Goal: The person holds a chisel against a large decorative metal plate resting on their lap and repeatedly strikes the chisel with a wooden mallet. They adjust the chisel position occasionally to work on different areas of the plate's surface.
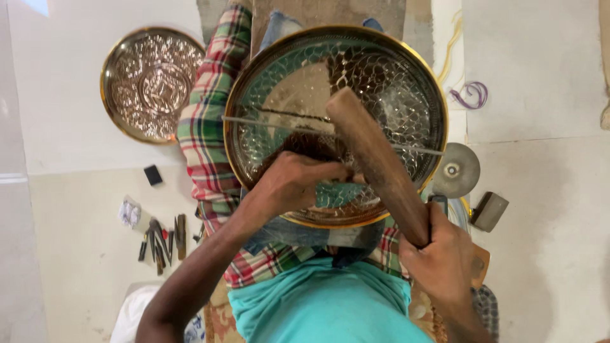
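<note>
A large round metal tray with a gold-coloured rim and a fish-scale pattern worked into its shiny face (406, 95) rests tilted on the lap of a seated person, propped over a red, green and white checked cloth (206, 140) that covers the legs. The left hand (292, 184) lies on the lower part of the tray, fingers curled tight around a small tool whose tip is hidden against the metal; what kind of tool it is cannot be told. The right hand (441, 254) is closed in a full grip around the lower end of a thick brown wooden mallet (375, 159), which slants up and across the tray's face, its upper end above the patterned centre. A thin pale rod (254, 121) crosses the tray from side to side behind the mallet. The person wears a turquoise shirt (324, 305). On the pale floor to the left lies a second, smaller round tray of embossed copper-coloured metal with a floral centre (149, 82), well apart from the first. Nearer the person's left arm, a cluster of small dark metal punches and chisels (162, 241) lies scattered, with a small black block (153, 174) just above them. To the right sit a grey metal disc (457, 170) and a grey rectangular block (489, 211).
</note>
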{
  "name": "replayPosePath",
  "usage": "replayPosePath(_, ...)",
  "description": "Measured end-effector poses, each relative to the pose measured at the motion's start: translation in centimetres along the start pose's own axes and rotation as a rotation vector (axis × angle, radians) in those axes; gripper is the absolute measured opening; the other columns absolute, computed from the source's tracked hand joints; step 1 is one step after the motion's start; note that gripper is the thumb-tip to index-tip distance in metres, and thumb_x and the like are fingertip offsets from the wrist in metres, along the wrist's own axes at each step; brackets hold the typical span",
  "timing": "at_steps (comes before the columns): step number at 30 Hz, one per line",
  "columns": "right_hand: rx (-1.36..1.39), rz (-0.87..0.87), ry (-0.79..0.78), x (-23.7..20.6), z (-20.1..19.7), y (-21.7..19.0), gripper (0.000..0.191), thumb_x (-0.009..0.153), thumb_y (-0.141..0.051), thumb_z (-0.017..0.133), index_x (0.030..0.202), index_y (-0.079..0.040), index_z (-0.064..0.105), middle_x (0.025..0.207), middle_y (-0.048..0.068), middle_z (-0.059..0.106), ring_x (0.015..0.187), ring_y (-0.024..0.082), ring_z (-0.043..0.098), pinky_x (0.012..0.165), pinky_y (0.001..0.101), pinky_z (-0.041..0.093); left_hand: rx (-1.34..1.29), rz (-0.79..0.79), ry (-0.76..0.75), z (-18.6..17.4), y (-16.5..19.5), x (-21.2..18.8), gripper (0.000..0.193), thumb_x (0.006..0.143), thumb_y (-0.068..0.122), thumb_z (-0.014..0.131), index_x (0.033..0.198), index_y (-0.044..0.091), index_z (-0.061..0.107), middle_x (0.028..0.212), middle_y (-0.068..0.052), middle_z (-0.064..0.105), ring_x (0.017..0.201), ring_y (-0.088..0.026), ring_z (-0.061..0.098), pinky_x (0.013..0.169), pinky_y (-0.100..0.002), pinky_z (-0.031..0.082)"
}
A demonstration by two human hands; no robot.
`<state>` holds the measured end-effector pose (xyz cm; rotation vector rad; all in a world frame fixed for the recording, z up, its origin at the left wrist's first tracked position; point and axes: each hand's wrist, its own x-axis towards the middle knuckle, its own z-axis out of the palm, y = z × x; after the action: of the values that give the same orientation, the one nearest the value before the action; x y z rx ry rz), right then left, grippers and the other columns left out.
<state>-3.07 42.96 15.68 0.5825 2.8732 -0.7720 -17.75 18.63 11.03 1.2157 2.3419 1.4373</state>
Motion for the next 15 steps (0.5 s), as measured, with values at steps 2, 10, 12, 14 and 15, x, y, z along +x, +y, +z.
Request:
replayPosePath(2, 0.141, 0.157, -0.077, -0.3, 0.1, 0.3, 0.025, 0.076, -0.012, 0.077, 0.094, 0.000, 0.064, 0.066, 0.017, 0.067, 0.059, 0.024, 0.066, 0.055, 0.0374, 0.051, -0.040, -0.052, 0.063, 0.1, 0.2, -0.5, 0.051, 0.077, -0.013, 0.061, 0.124, 0.007, 0.066, 0.108, -0.010, 0.078, 0.094, -0.022, 0.079, 0.077, -0.032, 0.065)
replayPosePath(10, 0.630, -0.002, -0.166, -0.1, 1.2, -0.4, 0.040, 0.075, -0.014, 0.086, 0.107, 0.001, 0.068, 0.074, 0.007, 0.067, 0.064, 0.008, 0.061, 0.055, 0.0282, 0.052, -0.134, -0.195, 0.189, 0.5, 1.4, -2.3, 0.052, 0.082, -0.020, 0.048, 0.128, -0.001, 0.063, 0.118, -0.015, 0.075, 0.102, -0.026, 0.079, 0.089, -0.032, 0.066)
replayPosePath(12, 0.468, -0.108, -0.153, 0.9, 0.4, -1.1, 0.044, 0.072, -0.014, 0.086, 0.108, 0.002, 0.066, 0.069, 0.007, 0.070, 0.059, 0.009, 0.064, 0.053, 0.0282, 0.053, -0.097, -0.227, 0.163, 0.5, 1.5, -2.2, 0.053, 0.080, -0.020, 0.049, 0.127, -0.001, 0.065, 0.115, -0.014, 0.076, 0.099, -0.025, 0.079, 0.089, -0.032, 0.065)
replayPosePath(14, 0.409, -0.180, -0.151, 1.7, -0.8, -1.8, 0.044, 0.073, -0.013, 0.085, 0.111, 0.001, 0.068, 0.075, 0.008, 0.073, 0.064, 0.009, 0.069, 0.058, 0.0277, 0.055, -0.103, -0.229, 0.154, 0.5, 1.6, -2.1, 0.055, 0.079, -0.020, 0.047, 0.126, 0.000, 0.067, 0.113, -0.012, 0.078, 0.097, -0.024, 0.080, 0.088, -0.032, 0.064)
replayPosePath(15, 0.381, -0.217, -0.145, 2.2, -1.1, -2.2, 0.044, 0.074, -0.012, 0.084, 0.113, 0.000, 0.069, 0.078, 0.008, 0.074, 0.067, 0.009, 0.071, 0.060, 0.0276, 0.056, -0.133, -0.223, 0.162, 0.5, 1.6, -2.1, 0.055, 0.079, -0.020, 0.045, 0.126, 0.000, 0.067, 0.112, -0.012, 0.078, 0.098, -0.024, 0.080, 0.089, -0.032, 0.064)
